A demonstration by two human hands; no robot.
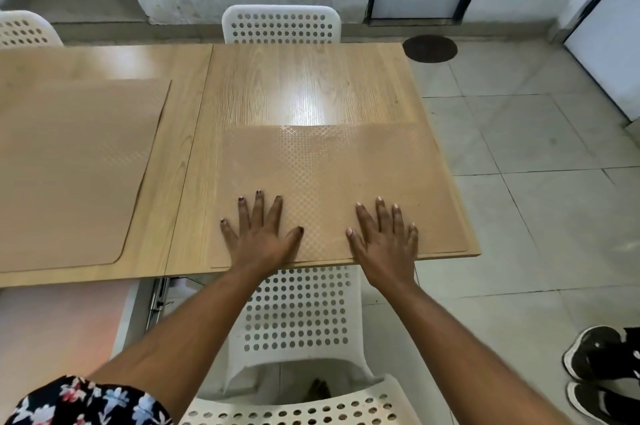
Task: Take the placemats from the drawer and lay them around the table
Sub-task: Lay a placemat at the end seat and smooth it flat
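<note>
Wooden table (311,85), textured rectangular placemat (332,175) (2 flat hands)

The table (304,85) is pale wood-grain laminate, smooth and glossy enough to throw a bright glare patch. The near placemat (332,161) looks like thin tan plastic, semi-matt, embossed with a fine diamond texture that catches the light. The left placemat (69,168) has the same tan, faintly textured finish. The chairs (298,313) are white moulded plastic, perforated with round holes. The floor tiles (526,147) are grey and dull. The sleeve (79,404) is floral printed cloth.
</note>
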